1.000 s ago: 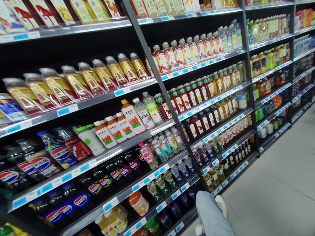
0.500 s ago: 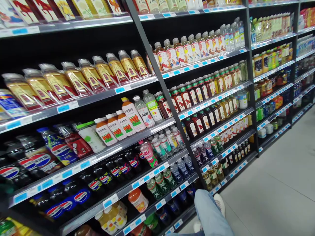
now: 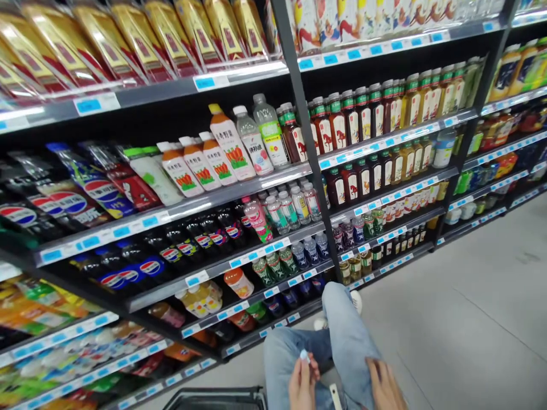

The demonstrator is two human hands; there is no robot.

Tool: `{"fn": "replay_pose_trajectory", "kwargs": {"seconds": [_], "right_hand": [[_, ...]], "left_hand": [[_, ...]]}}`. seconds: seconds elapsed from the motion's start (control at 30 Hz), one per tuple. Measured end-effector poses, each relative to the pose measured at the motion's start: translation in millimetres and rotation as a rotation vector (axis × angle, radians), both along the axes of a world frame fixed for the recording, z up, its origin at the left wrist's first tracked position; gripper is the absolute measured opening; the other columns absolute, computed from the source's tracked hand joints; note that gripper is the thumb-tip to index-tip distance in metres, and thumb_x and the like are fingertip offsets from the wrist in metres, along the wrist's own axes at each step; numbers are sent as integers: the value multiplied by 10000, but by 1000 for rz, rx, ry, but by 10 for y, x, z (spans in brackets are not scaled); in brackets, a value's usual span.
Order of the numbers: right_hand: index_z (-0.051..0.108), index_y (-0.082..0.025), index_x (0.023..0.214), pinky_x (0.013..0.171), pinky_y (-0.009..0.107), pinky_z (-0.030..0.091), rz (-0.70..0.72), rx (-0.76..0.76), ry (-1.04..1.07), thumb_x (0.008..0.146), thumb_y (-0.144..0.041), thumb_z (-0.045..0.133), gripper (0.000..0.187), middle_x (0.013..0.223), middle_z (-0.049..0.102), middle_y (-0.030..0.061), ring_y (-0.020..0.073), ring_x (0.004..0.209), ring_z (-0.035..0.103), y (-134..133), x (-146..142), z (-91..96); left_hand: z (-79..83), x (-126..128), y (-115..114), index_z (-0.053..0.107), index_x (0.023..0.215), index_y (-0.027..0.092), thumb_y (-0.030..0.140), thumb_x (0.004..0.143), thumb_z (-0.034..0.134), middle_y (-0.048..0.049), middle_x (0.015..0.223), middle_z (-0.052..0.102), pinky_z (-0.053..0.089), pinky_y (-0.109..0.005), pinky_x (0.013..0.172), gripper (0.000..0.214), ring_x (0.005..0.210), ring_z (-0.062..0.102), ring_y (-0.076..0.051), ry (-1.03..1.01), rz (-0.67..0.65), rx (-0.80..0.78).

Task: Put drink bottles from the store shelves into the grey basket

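Note:
My left hand (image 3: 302, 378) is low in the picture above my lap, its fingertips pinched around a small pale, bluish-white object (image 3: 304, 355) whose kind I cannot make out. On the jeans of my right leg (image 3: 351, 330) rests my right hand (image 3: 384, 385), fingers stretched and holding nothing visible. Between the two hands a narrow cream strip with a dark hole (image 3: 335, 396) shows at the bottom edge. To the left of my legs, the rim of a black basket (image 3: 217, 392) appears, cut off by the frame.
Tall black shelves of drinks run along the left and back. Cola bottles (image 3: 149, 266), juice bottles with carrot labels (image 3: 226, 142) and a pink bottle (image 3: 257, 219) stand there. Price tags line the shelf edges (image 3: 256, 250). Grey tiled floor (image 3: 470, 296) extends to the right.
The view has tipped downward, so the shelves sit higher and more of my legs shows. Both hands, the small pale object and the basket have come into view.

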State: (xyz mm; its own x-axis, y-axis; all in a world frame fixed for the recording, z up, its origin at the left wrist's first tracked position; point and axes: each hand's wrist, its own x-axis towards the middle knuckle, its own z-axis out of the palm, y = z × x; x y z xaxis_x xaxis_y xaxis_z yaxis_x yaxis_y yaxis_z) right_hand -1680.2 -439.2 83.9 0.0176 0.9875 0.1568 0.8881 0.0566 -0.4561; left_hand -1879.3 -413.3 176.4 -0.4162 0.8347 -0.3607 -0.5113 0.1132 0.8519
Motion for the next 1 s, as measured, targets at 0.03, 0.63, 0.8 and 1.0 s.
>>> {"fn": "replay_pose_trajectory", "kwargs": {"seconds": [0.03,0.63,0.8,1.0], "right_hand": [[696,-227,1380,1011,468,577,11,-13,-21,613,-66,724,784,1310,703,179,421,1201,680,6,9,-27],[639,-210,1426,1148,453,491,67,-156,7,629,-126,720,805,1475,636,150,387,1376,581,94,42,275],[620,-205,1447,1167,438,459,81,-199,-45,607,-100,710,852,1571,569,148,379,1437,522,107,-9,411],[600,-189,1461,1149,449,463,95,-237,-49,626,-86,686,846,1508,616,155,375,1397,555,123,6,459]], "left_hand": [[35,-31,47,788,816,139,711,354,1013,-53,704,683,547,-260,601,770,649,623,-152,-22,1,12],[148,-19,144,789,817,132,715,407,998,-51,749,695,546,-240,653,743,701,601,-147,-20,9,30],[149,-4,156,795,818,128,728,392,994,-46,730,687,538,-239,647,763,686,585,-141,-8,8,36],[151,1,159,790,839,135,734,416,986,-43,739,691,536,-246,655,759,691,588,-144,0,9,38]]}}
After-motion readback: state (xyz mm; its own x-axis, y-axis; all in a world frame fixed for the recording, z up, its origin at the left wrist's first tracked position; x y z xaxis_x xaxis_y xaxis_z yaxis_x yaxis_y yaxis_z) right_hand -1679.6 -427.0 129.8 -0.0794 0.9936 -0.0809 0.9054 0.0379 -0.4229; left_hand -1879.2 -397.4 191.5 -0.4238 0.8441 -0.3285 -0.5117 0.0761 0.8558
